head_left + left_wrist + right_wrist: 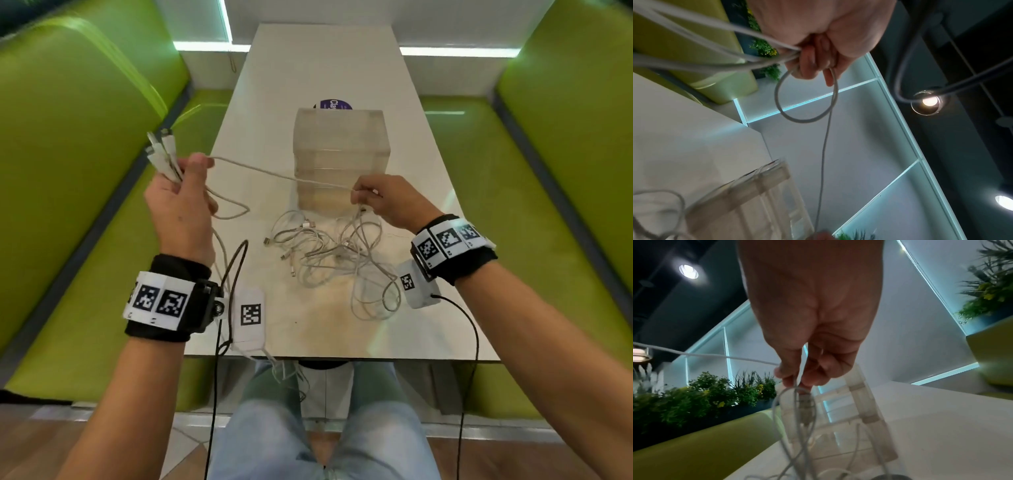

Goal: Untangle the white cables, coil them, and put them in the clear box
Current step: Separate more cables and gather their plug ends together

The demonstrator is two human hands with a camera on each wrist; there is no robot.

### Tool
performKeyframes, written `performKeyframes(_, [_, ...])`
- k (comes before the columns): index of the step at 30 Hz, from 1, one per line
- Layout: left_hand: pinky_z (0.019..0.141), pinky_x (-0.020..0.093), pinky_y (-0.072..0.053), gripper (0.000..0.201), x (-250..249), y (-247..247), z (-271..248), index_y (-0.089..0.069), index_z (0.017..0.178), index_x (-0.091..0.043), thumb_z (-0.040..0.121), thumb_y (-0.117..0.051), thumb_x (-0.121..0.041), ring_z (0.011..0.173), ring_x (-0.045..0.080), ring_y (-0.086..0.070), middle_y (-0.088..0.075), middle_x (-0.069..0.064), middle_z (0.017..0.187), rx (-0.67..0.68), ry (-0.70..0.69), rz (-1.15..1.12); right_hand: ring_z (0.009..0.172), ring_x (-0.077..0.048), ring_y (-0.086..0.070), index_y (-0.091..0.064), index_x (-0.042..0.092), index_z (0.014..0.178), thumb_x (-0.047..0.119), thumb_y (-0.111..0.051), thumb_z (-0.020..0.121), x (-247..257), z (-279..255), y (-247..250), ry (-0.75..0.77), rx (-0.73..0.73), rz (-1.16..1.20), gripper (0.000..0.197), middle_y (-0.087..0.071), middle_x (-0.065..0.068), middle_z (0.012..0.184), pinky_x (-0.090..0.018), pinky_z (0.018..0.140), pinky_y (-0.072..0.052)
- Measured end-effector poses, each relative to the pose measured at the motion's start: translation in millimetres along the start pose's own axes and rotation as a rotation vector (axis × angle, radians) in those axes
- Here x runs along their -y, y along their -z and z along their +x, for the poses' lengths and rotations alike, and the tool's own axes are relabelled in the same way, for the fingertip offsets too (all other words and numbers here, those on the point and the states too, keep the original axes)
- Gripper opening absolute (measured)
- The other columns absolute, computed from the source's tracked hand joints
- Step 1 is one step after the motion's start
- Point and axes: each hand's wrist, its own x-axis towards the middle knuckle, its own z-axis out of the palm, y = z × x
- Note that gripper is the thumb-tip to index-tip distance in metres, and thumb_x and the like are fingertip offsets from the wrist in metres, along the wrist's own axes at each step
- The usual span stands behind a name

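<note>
A tangle of white cables (329, 257) lies on the white table (308, 68) in front of the clear box (340, 150). My left hand (181, 198) is raised at the table's left edge and grips a bundle of cable ends (162, 154); in the left wrist view its fingers (813, 65) curl round the cables with a small loop (805, 100) hanging below. One cable (281, 174) runs taut from it to my right hand (380, 198), which pinches it just before the box. In the right wrist view the fingertips (791, 376) pinch this cable (715, 356) above the clear box (849, 410).
Green benches (85, 154) flank the table on both sides. A purple round sticker (334, 104) shows behind the box. Black wires (469, 325) hang from both wrist cameras, and some white cables (281, 370) droop over the table's near edge toward my knees.
</note>
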Motion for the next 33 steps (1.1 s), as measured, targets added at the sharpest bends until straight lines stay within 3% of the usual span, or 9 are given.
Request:
performKeyframes(2, [0.044, 0.020, -0.034, 0.012, 5, 2, 0, -0.062, 0.084, -0.016, 0.094, -0.056, -0.020, 0.047, 0.007, -0.034, -0.041, -0.004, 0.060, 0.033, 0.037, 0.006, 0.050, 0.003, -0.053, -0.061, 0.011, 0.083, 0.009, -0.050, 0.093, 6, 0, -3, -0.017, -0.046, 0.130, 0.016, -0.062, 0.004, 0.076, -0.021, 0.060, -0.043])
performKeyframes(4, [0.044, 0.020, -0.033, 0.014, 13, -3, -6, -0.066, 0.089, -0.014, 0.094, -0.058, -0.024, 0.049, 0.007, -0.034, -0.040, -0.006, 0.059, 0.184, 0.088, 0.080, 0.045, 0.002, -0.052, -0.061, 0.006, 0.084, 0.007, -0.050, 0.094, 19, -1, -5, 0.026, -0.033, 0.257, 0.015, -0.064, -0.005, 0.074, -0.016, 0.052, -0.046])
performKeyframes(9, [0.048, 0.010, -0.038, 0.024, 24, -37, -33, -0.068, 0.098, -0.011, 0.085, -0.068, -0.030, 0.047, -0.006, -0.049, -0.059, -0.008, 0.068, 0.574, 0.176, 0.299, 0.059, 0.006, -0.052, -0.072, 0.010, 0.087, 0.019, -0.066, 0.086, 44, 0, -9, 0.213, 0.019, 0.074, 0.010, -0.064, 0.005, 0.072, -0.007, 0.059, -0.038])
performKeyframes(13, [0.063, 0.032, -0.042, 0.023, 36, -47, -34, -0.068, 0.087, -0.010, 0.088, -0.065, -0.032, 0.064, 0.019, -0.052, -0.058, 0.003, 0.067, 0.705, 0.076, 0.530, 0.064, 0.005, -0.052, -0.072, 0.007, 0.087, 0.017, -0.068, 0.084, 43, -2, -8, 0.221, -0.052, 0.092, 0.011, -0.066, 0.002, 0.077, -0.008, 0.062, -0.039])
performKeyframes(16, [0.069, 0.037, -0.048, 0.019, 37, -46, -34, -0.070, 0.083, -0.018, 0.094, -0.057, -0.027, 0.078, 0.032, -0.063, -0.071, 0.012, 0.082, 0.638, -0.020, 0.559, 0.066, 0.002, -0.049, -0.067, 0.010, 0.086, 0.020, -0.065, 0.087, 39, -4, -8, 0.242, -0.011, -0.002, 0.010, -0.060, 0.007, 0.077, -0.010, 0.061, -0.038])
performKeyframes(21, [0.061, 0.017, -0.039, 0.026, 17, -40, -27, -0.062, 0.069, -0.029, 0.094, -0.057, -0.028, 0.073, 0.015, -0.052, -0.067, 0.008, 0.081, 0.413, -0.138, 0.409, 0.080, -0.025, -0.059, -0.065, 0.010, 0.087, 0.021, -0.060, 0.089, 12, 1, -28, 0.128, 0.182, -0.271, 0.012, -0.064, -0.007, 0.086, -0.032, 0.066, -0.042])
performKeyframes(26, [0.057, 0.028, -0.036, 0.022, 20, -28, -18, -0.065, 0.074, -0.022, 0.093, -0.057, -0.029, 0.061, 0.017, -0.043, -0.055, 0.002, 0.064, 0.290, -0.149, 0.322, 0.075, -0.019, -0.056, -0.067, 0.012, 0.088, 0.026, -0.061, 0.089, -2, 1, -32, 0.096, 0.065, -0.109, 0.016, -0.063, -0.001, 0.078, -0.035, 0.069, -0.043])
performKeyframes(29, [0.053, 0.028, -0.031, 0.024, 24, -22, -12, -0.063, 0.070, -0.027, 0.093, -0.057, -0.031, 0.053, 0.016, -0.035, -0.041, -0.007, 0.054, 0.188, -0.091, 0.255, 0.081, -0.020, -0.056, -0.069, 0.013, 0.090, 0.028, -0.063, 0.087, 1, 3, -32, 0.136, 0.078, -0.118, 0.017, -0.062, -0.004, 0.087, -0.036, 0.074, -0.045])
performKeyframes(33, [0.050, 0.027, -0.033, 0.025, 15, -16, -5, -0.061, 0.072, -0.024, 0.095, -0.054, -0.026, 0.050, 0.012, -0.036, -0.044, -0.008, 0.054, 0.047, -0.077, 0.158, 0.084, -0.017, -0.052, -0.069, 0.011, 0.094, 0.021, -0.065, 0.086, 1, 3, -26, 0.121, -0.053, -0.111, 0.014, -0.049, -0.002, 0.096, -0.028, 0.074, -0.043])
